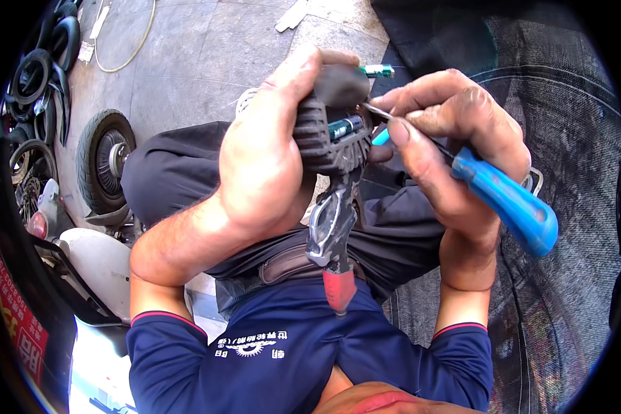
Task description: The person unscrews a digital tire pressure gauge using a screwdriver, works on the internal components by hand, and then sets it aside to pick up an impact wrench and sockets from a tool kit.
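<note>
My left hand (263, 162) is wrapped round a black ribbed housing (315, 141), holding it up in front of my lap. A dark green cylinder (345, 127) with shiny wrapping sits in an opening of the housing, and a second green cylinder (378, 70) sticks out at its far side. My right hand (455, 131) grips a screwdriver (507, 200) with a blue handle; its thin metal shaft passes between thumb and fingers, its tip at the housing's edge. Below the housing hangs a worn black and grey piece (330, 224) with a red end (339, 290).
On the left, a wheel (103, 162) with a tire stands on the grey floor (186, 62), and several black tires (31, 79) are piled behind it. A white rounded body part (93, 259) is near my left elbow. Dark fabric (566, 138) spreads at the right.
</note>
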Demonstrator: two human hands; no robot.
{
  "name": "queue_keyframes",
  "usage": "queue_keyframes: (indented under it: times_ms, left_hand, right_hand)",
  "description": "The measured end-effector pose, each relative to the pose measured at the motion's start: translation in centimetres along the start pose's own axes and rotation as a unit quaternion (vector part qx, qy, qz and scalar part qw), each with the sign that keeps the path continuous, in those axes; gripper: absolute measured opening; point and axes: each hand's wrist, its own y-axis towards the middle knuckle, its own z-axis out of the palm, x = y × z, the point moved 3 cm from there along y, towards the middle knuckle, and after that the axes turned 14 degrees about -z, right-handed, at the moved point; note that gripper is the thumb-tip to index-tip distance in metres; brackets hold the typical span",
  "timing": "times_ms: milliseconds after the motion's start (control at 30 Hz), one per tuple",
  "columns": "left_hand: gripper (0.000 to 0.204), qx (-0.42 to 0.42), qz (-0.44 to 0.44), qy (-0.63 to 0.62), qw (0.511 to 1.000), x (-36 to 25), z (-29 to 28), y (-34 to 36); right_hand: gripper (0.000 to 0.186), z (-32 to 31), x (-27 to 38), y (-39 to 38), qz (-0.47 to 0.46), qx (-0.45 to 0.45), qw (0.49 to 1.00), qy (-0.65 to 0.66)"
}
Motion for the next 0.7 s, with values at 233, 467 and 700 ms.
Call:
queue_keyframes:
  times_ms: [233, 467, 700]
  left_hand:
    - [0.059, 0.055, -0.080, -0.144, 0.985, -0.5, 0.7, -1.0]
    - [0.062, 0.037, -0.094, -0.094, 0.990, -1.1, 1.4, -1.8]
    - [0.059, 0.011, -0.079, -0.098, 0.992, -1.1, 1.4, -1.3]
  right_hand:
    - [0.013, -2.6, -0.1, -0.7, -0.031, -0.141, 0.986, 0.081]
    - [0.017, -2.5, 1.2, -0.8, -0.023, -0.152, 0.988, 0.034]
    - [0.016, -1.3, 1.1, -0.4, 0.052, -0.121, 0.990, 0.040]
